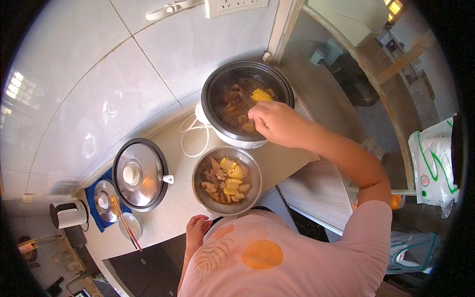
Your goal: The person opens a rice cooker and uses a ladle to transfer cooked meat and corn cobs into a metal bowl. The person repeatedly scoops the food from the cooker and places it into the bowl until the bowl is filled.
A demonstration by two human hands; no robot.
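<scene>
Bent over a dark-lined cooking pot point(217, 94), set on the pale counter point(175, 195) just in front of the tiled wall point(89, 59); round from above, so without a clear long axis, open upward, pointing left only by a white side handle point(201, 113); reaching in with the right hand point(274, 121), pinched narrow near a corn piece point(261, 95) and meat point(232, 95) in broth point(230, 120), perhaps around something thin, though impossible to tell; judged to be stirring or picking among pieces, and calling next, probably, for a firm pinch and a wrist clear of the broth; holding the left hand point(197, 227) well to the pot's near side, loosely curled, contents impossible to tell; showing, just on the pot's near side, a steel bowl point(255, 180) of corn chunks point(232, 186) and meat; farther left of the pot, a black-rimmed lid point(148, 188), then chopsticks point(129, 231) across a small white bowl point(139, 225).
</scene>
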